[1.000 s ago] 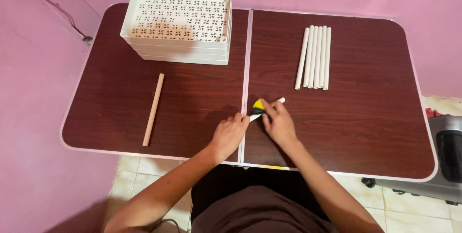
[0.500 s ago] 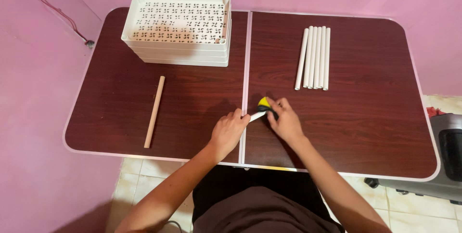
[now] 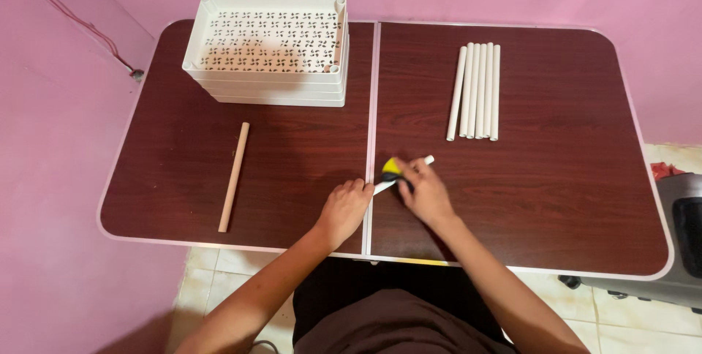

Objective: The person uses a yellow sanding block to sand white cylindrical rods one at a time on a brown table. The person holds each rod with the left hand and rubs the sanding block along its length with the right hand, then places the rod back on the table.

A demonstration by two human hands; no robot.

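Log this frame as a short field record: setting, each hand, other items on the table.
setting: dark brown folding table against pink walls
left hand: left hand rests on the near end of a white tube near the table's centre seam
right hand: right hand on the same tube, with a yellow and black piece beside its fingers
far left: stack of white perforated trays
left: wooden dowel, lying alone
far right: five white tubes side by side

Dark wooden folding table [image 3: 219, 171], stacked white perforated trays [image 3: 268, 50], wooden dowel [image 3: 234, 176], five white tubes [image 3: 475, 91], pink wall [image 3: 51, 142]
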